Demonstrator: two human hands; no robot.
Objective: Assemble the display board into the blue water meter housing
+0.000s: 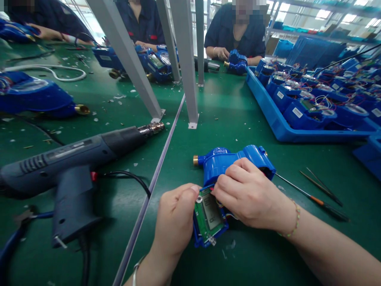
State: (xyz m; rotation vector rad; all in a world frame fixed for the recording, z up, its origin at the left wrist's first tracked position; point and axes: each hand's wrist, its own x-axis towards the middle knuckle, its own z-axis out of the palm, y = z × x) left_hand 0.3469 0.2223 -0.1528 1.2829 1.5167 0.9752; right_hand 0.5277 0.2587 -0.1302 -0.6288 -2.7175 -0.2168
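Note:
A blue water meter (220,163) lies on the green table before me, its brass pipe end pointing left. Its near compartment is uncovered, showing a green circuit board (201,216) with a grey display (212,210). My left hand (177,222) is closed on the left side of that compartment, thumb at the board's upper corner. Over the meter's middle, my right hand (245,194) is closed in a pinch at the board's upper right edge. A bit of red shows at its fingertips; what they hold is mostly hidden. Thin wires (230,216) come out below the right hand.
A heat gun (77,159) lies at left beside a metal strip (160,161). At right are a screwdriver (318,200) and tweezers (321,186). Behind them stands a blue tray (279,133) of meters. Grey posts (186,59) rise ahead; co-workers sit across the table.

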